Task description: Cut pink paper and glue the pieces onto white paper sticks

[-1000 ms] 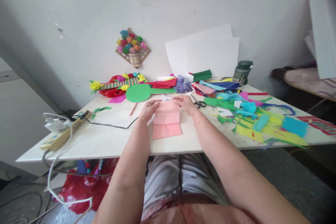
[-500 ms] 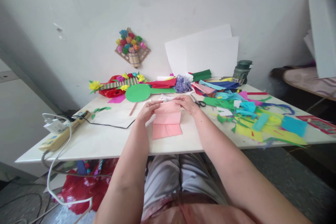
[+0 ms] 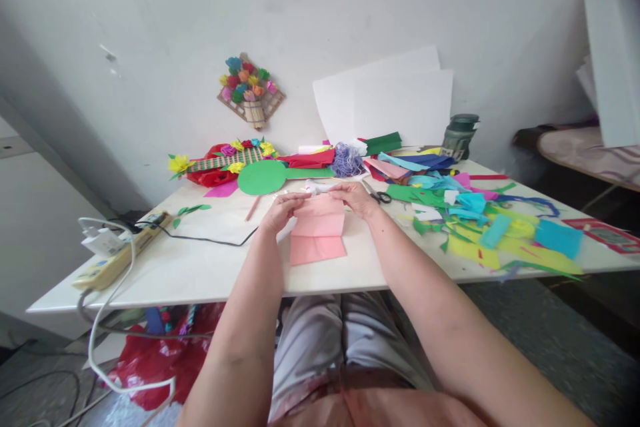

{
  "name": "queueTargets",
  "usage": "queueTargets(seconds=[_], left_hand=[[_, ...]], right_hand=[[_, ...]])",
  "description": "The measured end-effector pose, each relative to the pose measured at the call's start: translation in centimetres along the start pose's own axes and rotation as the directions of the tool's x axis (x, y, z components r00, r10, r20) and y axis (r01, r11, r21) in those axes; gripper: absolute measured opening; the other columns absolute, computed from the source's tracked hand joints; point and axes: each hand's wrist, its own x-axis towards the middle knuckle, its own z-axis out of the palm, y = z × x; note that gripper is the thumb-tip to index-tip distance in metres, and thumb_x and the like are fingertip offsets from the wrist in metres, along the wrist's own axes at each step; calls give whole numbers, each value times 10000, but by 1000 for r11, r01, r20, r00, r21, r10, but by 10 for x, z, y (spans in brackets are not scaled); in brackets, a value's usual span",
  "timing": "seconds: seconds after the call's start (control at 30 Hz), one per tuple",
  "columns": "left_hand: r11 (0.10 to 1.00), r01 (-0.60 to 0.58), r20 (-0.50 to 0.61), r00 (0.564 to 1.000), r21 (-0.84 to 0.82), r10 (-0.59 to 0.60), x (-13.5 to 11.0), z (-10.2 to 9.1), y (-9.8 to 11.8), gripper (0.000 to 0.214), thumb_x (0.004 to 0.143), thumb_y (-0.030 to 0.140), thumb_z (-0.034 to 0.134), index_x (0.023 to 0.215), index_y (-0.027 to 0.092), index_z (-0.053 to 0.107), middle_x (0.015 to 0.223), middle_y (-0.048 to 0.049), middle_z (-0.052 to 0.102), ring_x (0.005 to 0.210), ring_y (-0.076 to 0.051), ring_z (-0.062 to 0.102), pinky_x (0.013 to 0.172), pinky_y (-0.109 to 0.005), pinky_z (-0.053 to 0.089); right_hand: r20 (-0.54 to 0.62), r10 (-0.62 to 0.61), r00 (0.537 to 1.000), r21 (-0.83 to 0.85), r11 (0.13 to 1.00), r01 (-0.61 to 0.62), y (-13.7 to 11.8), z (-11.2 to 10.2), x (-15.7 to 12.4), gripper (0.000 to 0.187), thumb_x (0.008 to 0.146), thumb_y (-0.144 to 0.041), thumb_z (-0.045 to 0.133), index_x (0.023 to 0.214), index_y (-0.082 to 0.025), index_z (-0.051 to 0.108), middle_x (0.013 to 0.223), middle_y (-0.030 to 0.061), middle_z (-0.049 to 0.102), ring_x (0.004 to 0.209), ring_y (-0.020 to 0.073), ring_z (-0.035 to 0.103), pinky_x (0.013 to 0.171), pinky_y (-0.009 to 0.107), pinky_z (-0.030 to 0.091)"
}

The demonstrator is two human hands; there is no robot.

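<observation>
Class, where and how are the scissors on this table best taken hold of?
Probably by the black handles, with fingers coming from the near right. The scissors lie slanted, handles toward the near right and blades pointing to the far left. The right hand, holding the pink paper, is close on the handles' left.

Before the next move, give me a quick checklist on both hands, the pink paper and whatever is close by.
1. Left hand gripping pink paper: ok, fingers at its far left corner.
2. Right hand gripping: ok, at the far right corner.
3. Paper free of creases: not ok, a crease runs across it.
4. Scissors clear of right hand: cannot tell, the hand partly hides them.
5. Black cord clear of paper: cannot tell, it disappears behind the left forearm.
</observation>
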Motion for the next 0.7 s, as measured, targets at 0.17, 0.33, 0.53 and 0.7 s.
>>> queueTargets(seconds=[0.17,0.33,0.53,0.7], left_hand=[[1000,11,-15,1000,14,-11,-2,1,3,301,617,234,651,888,118,717,636,-38,624,516,-91,488,440,-204,292],[1000,12,11,1000,4,-12,-3,0,4,387,612,281,696,964,121,693,642,-30,622,530,-89,499,457,-199,303],[1000,-15,66,998,6,15,-1,-4,1,406,632,340,706,974,123,677,649,-18,609,527,-72,489,468,-188,301],[999,8,87,996,-52,-3,-1,-3,2,453,623,346,717,1007,112,665,699,-41,630,596,-101,538,524,-202,362]], right_hand=[[-8,5,1000,10,1000,-5,1,0,1,208,513,-252,749,701,-173,704,594,-18,635,542,92,527,523,215,398],[-17,20,1000,25,999,-20,0,0,0,224,491,-248,756,694,-172,701,615,-10,651,559,102,542,556,235,422],[-31,22,999,29,999,-21,-1,1,-1,253,488,-246,760,723,-173,704,630,-7,656,559,100,551,549,233,428],[-44,37,998,48,998,-35,-4,3,-3,269,480,-225,760,733,-164,693,644,-2,656,560,97,556,541,227,430]])
